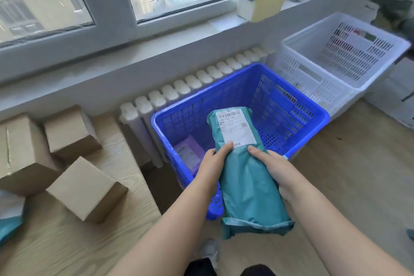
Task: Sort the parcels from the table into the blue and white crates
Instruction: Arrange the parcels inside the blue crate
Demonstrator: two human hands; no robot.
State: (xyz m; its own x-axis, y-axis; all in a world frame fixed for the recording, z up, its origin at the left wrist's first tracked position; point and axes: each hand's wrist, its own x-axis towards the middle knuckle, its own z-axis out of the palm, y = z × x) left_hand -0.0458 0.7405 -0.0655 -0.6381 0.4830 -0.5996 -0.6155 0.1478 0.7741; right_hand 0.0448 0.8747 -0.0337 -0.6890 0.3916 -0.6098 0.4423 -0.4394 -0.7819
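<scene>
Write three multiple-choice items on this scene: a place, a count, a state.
1. Where does the purple parcel lie? A on the windowsill; B in the blue crate; C in the white crate.
2. How many cardboard boxes stand on the table? A one; B five; C three.
3. The teal parcel is: A held by the left hand and right hand; B lying on the floor; C inside the white crate.
Key: 1 B, it shows through the crate's open top; 2 C, three sit at the left; 3 A, both hands wrap it.
</scene>
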